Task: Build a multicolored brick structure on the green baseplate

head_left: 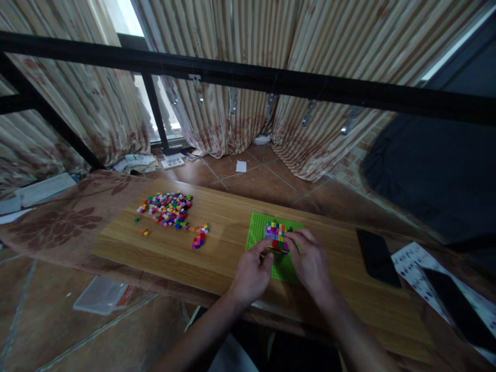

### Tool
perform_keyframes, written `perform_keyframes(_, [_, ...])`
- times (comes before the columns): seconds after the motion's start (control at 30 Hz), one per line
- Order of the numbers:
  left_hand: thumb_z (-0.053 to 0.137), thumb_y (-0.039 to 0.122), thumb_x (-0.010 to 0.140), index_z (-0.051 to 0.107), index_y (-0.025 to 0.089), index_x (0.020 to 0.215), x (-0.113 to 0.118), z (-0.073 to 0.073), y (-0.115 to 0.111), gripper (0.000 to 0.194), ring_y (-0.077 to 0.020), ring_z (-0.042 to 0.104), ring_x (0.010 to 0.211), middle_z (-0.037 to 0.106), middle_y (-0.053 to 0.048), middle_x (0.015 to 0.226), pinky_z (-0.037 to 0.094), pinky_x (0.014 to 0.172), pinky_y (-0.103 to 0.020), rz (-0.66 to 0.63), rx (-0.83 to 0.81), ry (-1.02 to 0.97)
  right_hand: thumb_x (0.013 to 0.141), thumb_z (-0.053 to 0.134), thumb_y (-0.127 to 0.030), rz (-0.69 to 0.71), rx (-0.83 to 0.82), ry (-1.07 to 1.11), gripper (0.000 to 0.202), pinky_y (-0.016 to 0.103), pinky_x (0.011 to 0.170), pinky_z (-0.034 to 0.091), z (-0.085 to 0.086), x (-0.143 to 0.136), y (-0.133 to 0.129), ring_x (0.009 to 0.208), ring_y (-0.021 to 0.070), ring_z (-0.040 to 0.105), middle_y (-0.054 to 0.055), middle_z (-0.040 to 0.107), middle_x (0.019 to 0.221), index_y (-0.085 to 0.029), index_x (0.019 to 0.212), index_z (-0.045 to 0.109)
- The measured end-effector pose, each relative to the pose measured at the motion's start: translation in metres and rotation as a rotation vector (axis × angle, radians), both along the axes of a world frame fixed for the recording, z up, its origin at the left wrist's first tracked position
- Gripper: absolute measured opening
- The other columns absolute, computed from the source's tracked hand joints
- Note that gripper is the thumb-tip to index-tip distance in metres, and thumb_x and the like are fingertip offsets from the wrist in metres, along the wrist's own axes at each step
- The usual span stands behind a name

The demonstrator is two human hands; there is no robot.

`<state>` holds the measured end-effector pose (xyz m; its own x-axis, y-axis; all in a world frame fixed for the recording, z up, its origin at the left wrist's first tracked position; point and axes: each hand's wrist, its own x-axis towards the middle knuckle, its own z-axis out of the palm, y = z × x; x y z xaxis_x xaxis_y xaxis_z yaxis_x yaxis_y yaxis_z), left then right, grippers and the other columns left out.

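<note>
A block of many-coloured toy bricks (276, 232) stands on a green studded baseplate (256, 227) at the middle right of the wooden board. My left hand (253, 268) is closed at the block's near left side, thumb and fingers pressed to it. At the near right side my right hand (308, 256) pinches, its fingertips touching the bricks. Whether a loose brick lies between those fingertips is too small to tell. Both hands hide part of the block's front and of the plate.
A heap of loose bricks (166, 206) lies on the left of the wooden board (225, 253), with a smaller cluster (199, 238) nearer me. A black phone (377, 257) rests to the right, beside a printed sheet (413, 263). A black rail (248, 75) crosses beyond the board.
</note>
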<state>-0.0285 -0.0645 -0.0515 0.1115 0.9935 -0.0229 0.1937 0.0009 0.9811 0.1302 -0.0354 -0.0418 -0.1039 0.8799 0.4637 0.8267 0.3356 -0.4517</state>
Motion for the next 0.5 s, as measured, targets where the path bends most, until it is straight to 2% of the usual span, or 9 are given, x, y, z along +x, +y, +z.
perform_keyframes(0.07, [0.047, 0.025, 0.086, 0.054, 0.022, 0.127, 0.003, 0.001, 0.004, 0.042, -0.0154, 0.059, 0.066, 0.067, -0.002, 0.083, 0.048, 0.068, -0.028, -0.055, 0.045, 0.127, 0.093, 0.046, -0.031, 0.003, 0.016, -0.069, 0.028, 0.034, 0.078, 0.048, -0.003, 0.0, 0.006, 0.084, 0.0197, 0.058, 0.007, 0.063, 0.091, -0.019, 0.092, 0.071])
perform_keyframes(0.17, [0.046, 0.023, 0.085, 0.049, 0.022, 0.133, 0.008, 0.002, 0.008, 0.048, -0.0184, 0.063, 0.071, 0.07, -0.003, 0.084, 0.052, 0.072, -0.031, -0.13, 0.084, 0.214, 0.093, 0.046, -0.029, 0.007, 0.03, -0.089, 0.027, 0.033, 0.077, 0.048, -0.007, -0.003, 0.007, 0.084, 0.0191, 0.058, 0.007, 0.063, 0.092, -0.019, 0.092, 0.071])
perform_keyframes(0.37, [0.044, 0.021, 0.084, 0.048, 0.019, 0.134, 0.016, 0.001, 0.012, 0.051, -0.0196, 0.065, 0.073, 0.071, -0.005, 0.086, 0.052, 0.072, -0.032, -0.161, 0.072, 0.212, 0.092, 0.047, -0.031, -0.003, 0.017, 0.036, 0.027, 0.033, 0.077, 0.048, -0.01, -0.006, 0.007, 0.083, 0.0181, 0.059, 0.006, 0.064, 0.091, -0.021, 0.09, 0.072])
perform_keyframes(0.5, [0.044, 0.021, 0.084, 0.047, 0.019, 0.135, 0.015, 0.001, 0.014, 0.051, -0.0181, 0.063, 0.068, 0.069, -0.003, 0.079, 0.051, 0.069, -0.03, -0.175, 0.046, 0.144, 0.09, 0.052, -0.036, -0.032, 0.016, 0.144, 0.024, 0.035, 0.079, 0.047, -0.013, -0.007, 0.009, 0.085, 0.019, 0.058, 0.005, 0.065, 0.09, -0.024, 0.088, 0.073])
